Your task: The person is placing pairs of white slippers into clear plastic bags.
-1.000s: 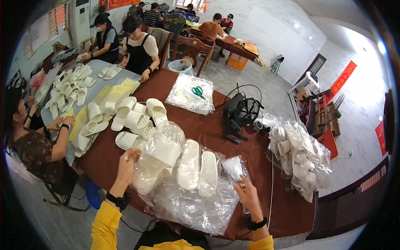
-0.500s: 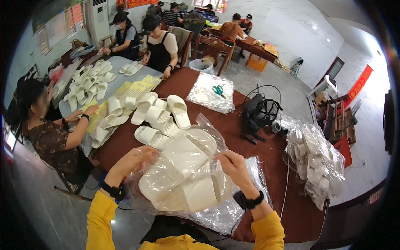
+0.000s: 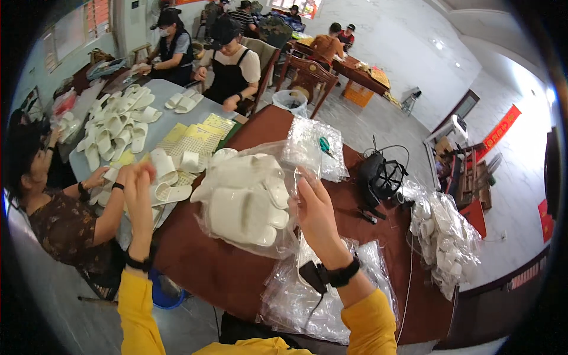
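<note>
A clear plastic bag (image 3: 258,245) with white slippers (image 3: 232,214) inside hangs over the brown table in front of me. My right hand (image 3: 315,207) grips the bag's upper right edge, thumb and fingers closed on the film. Away from the bag on the left, my left hand (image 3: 139,188) is raised, its fingers stretched upward and a little blurred, with nothing visible in them. Behind it, from this viewpoint, lie loose white slippers (image 3: 163,165) at the neighbouring table's edge. Flat clear bags (image 3: 319,310) are stacked at the near table edge, below my right wrist.
On the brown table (image 3: 195,248) sit green-handled scissors (image 3: 325,146) on more plastic bags, a black headgear with straps (image 3: 381,177), and bagged slippers (image 3: 441,236) at the right. The grey table (image 3: 157,130) carries a slipper heap (image 3: 118,121) and yellow sheets (image 3: 189,139). Co-workers sit around it.
My left hand has let go of the bag and moved left and up. The bag of slippers, still in my right hand, has shifted up and turned, uncovering the stacked bags below.
</note>
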